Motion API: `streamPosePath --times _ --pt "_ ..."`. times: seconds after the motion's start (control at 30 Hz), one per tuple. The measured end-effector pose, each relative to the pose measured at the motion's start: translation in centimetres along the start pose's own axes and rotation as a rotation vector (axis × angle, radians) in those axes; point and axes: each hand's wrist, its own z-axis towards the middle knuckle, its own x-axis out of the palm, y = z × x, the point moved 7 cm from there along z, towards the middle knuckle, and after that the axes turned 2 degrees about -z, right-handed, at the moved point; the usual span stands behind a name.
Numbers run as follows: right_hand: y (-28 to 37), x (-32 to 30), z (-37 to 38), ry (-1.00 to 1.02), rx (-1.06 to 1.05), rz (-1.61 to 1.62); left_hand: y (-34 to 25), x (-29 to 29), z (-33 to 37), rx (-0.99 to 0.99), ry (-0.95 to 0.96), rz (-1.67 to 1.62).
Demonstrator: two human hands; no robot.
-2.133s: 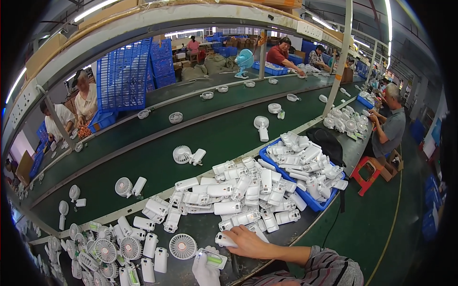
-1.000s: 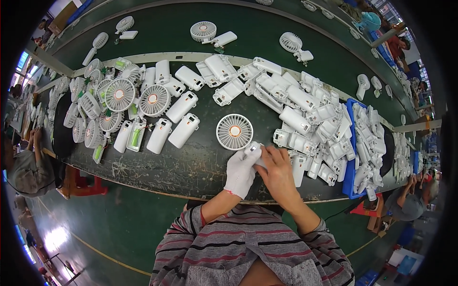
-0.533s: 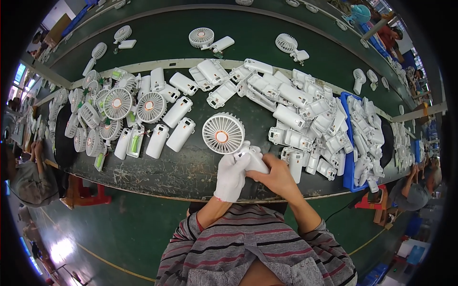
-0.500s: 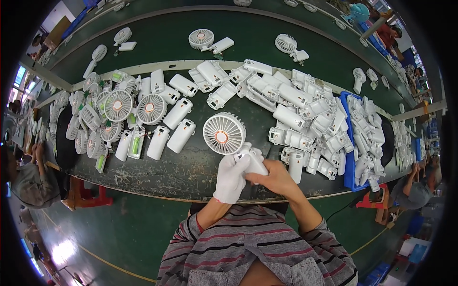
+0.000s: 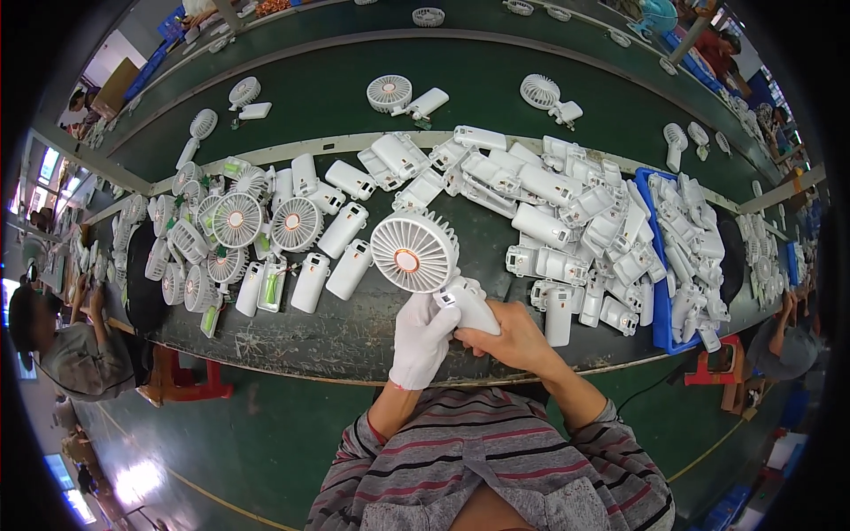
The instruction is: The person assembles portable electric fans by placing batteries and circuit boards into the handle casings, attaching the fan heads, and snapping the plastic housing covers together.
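Between my hands is a white handheld fan [image 5: 413, 252], its round grille tilted up to the left and its handle pointing down to the right. My left hand [image 5: 420, 338], in a white glove, grips the fan just below the head, thumb on the handle's upper part. My bare right hand [image 5: 513, 336] wraps round the handle's lower end. To the left on the bench lie several white handle shells [image 5: 309, 282] and a heap of fan heads [image 5: 238, 219], some with green parts showing. A large pile of white handle casings [image 5: 558, 183] lies to the right.
A blue bin [image 5: 653, 257] full of white casings stands right of the pile. Beyond the bench's raised rail, a green conveyor belt [image 5: 319, 111] carries spaced-out fans. Other people sit at both sides; a red stool [image 5: 190, 376] is at lower left.
Both hands still hold the fan; its handle now shows more openly between them. The left thumb has shifted along the handle. The whole view has shifted slightly.
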Motion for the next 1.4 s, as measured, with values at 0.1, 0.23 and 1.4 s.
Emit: streamPosePath --times 0.1,0.23,1.4 --pt "-0.4 0.1 0.0 -0.001 0.027 0.007 0.0 0.1 -0.1 0.001 -0.03 0.027" --pt "-0.4 0.5 0.0 -0.053 -0.017 -0.041 0.3 -0.5 -0.3 -0.004 -0.061 0.051" --pt "-1.1 1.0 5.1 0.661 0.207 1.128 -3.0 2.8 6.9 0.083 0.229 -0.064"
